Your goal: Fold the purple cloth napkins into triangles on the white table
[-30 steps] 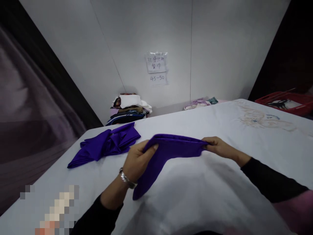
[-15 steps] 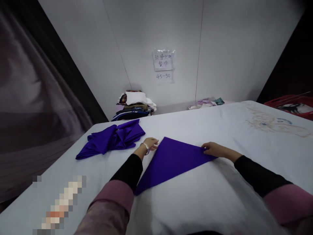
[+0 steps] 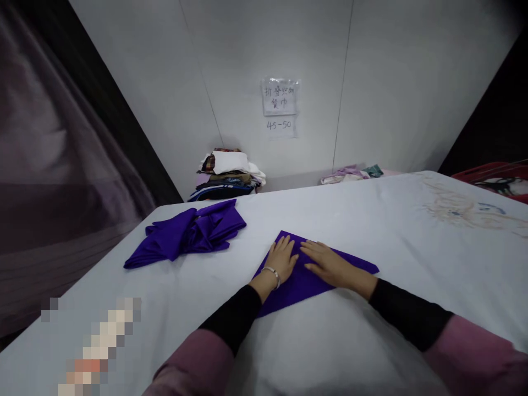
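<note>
A purple cloth napkin, folded into a triangle, lies on the white-covered table in front of me. My left hand rests flat on it near its far corner, fingers spread, a bracelet on the wrist. Just to the right, my right hand also lies flat on the napkin with its fingers stretched out toward the left. The two hands partly cover the cloth, and my left forearm hides its near left corner.
A loose heap of purple cloths lies at the left of the table. Behind it stands a stack of folded clothes by the wall. More cloths sit at the back, a red basket at far right. A handwritten sign hangs on the wall.
My right hand has let go of the napkin's right corner and moved left onto its middle. My left hand has moved right, from beside the napkin onto it.
</note>
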Motion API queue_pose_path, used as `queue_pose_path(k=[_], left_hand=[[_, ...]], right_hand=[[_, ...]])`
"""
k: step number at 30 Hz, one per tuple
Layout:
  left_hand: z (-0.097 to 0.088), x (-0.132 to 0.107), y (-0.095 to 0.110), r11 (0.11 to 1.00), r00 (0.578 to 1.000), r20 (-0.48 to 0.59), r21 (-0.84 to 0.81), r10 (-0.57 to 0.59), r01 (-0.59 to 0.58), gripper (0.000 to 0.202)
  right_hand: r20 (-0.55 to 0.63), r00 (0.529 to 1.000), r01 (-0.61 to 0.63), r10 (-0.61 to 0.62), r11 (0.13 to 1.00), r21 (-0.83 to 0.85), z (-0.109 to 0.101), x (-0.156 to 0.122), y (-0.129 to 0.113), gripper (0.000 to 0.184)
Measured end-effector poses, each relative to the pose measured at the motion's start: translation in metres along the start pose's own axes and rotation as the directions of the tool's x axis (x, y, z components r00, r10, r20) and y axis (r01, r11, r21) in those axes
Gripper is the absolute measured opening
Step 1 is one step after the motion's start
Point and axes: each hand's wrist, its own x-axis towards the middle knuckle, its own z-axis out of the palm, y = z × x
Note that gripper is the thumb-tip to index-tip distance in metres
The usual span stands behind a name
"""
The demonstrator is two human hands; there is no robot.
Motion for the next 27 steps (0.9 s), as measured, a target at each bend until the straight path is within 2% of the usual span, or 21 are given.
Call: queue_pose_path(k=[2, 5, 10, 19, 27], left_hand=[[0.004, 0.019, 0.001, 1.0, 1.0, 0.016, 0.029, 0.006, -0.007, 0.05], [0.012, 0.039, -0.006, 0.997, 0.999, 0.047, 0.079, 0.014, -0.018, 0.053], [0.027, 0.046, -0.018, 0.993, 0.994, 0.105, 0.121, -0.008, -0.005, 0.059], [0.028, 0.05, -0.016, 0.989, 0.993, 0.113, 0.147, -0.022, 0.005, 0.062], [0.03, 0.051, -0.019, 0.992, 0.994, 0.105, 0.125, -0.027, 0.014, 0.064]], right_hand=[[0.029, 0.998, -0.056, 0.056, 0.998, -0.02, 0.017, 0.016, -0.006, 0.059], [0.044, 0.988, -0.145, 0.148, 0.988, -0.057, 0.035, 0.028, -0.003, 0.073], [0.088, 0.973, -0.206, 0.213, 0.975, -0.083, 0.046, 0.022, 0.01, 0.08], [0.079, 0.95, -0.295, 0.301, 0.952, -0.081, 0.031, -0.016, 0.015, 0.085], [0.099, 0.905, -0.406, 0.414, 0.909, -0.095, 0.014, -0.07, 0.027, 0.078]])
